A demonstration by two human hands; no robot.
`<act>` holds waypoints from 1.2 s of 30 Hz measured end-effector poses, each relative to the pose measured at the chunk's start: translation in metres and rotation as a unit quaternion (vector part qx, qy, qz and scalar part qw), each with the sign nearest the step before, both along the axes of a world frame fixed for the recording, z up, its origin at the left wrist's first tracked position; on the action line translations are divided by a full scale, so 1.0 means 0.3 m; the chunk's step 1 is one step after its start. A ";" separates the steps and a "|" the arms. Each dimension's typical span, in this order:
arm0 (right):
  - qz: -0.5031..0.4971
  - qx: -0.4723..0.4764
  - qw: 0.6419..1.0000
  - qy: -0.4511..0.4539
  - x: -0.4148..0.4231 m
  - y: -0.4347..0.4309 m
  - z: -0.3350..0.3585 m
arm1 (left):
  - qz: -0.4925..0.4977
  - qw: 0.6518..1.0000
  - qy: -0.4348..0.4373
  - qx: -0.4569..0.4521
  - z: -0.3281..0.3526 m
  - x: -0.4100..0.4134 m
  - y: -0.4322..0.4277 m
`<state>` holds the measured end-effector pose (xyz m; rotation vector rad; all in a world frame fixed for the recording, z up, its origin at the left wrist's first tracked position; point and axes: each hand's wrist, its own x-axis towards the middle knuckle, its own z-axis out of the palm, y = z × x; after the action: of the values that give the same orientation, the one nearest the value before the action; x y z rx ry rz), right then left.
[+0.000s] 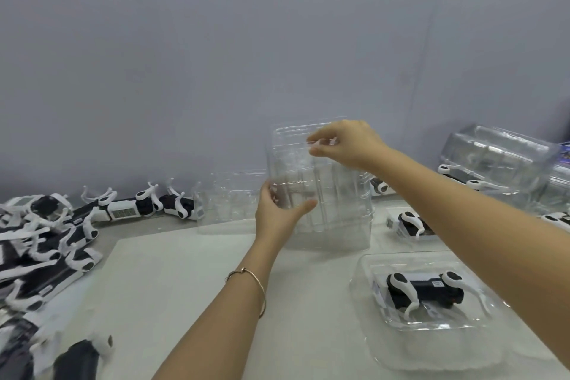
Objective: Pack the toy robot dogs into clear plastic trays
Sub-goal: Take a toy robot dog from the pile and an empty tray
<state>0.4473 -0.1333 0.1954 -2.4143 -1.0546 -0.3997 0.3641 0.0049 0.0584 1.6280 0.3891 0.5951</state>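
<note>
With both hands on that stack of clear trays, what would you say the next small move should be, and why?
Probably peel the top tray free of the stack. The right hand pinches the upper edge of the stack of clear trays, the left hand holds its side, and loose toy dogs lie unpacked at the left.

Bare mat (191,281) centre; dog pile (40,244) left, filled tray (431,327) right.
</note>
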 end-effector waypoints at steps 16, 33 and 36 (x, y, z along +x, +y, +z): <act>0.029 0.115 0.984 0.135 0.027 -0.042 0.033 | 0.065 0.996 -0.039 0.038 0.059 -0.022 0.025; 0.059 0.643 0.744 0.171 0.014 -0.214 0.239 | 0.043 0.997 0.057 -0.019 -0.013 0.001 0.007; 0.089 0.579 0.801 0.121 -0.096 -0.278 0.173 | 0.131 0.988 0.011 0.082 0.003 -0.024 -0.019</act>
<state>0.4186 -0.2166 0.2473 -1.2021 -0.5955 -0.4613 0.3568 -0.0008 0.0594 1.7548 0.5897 0.8242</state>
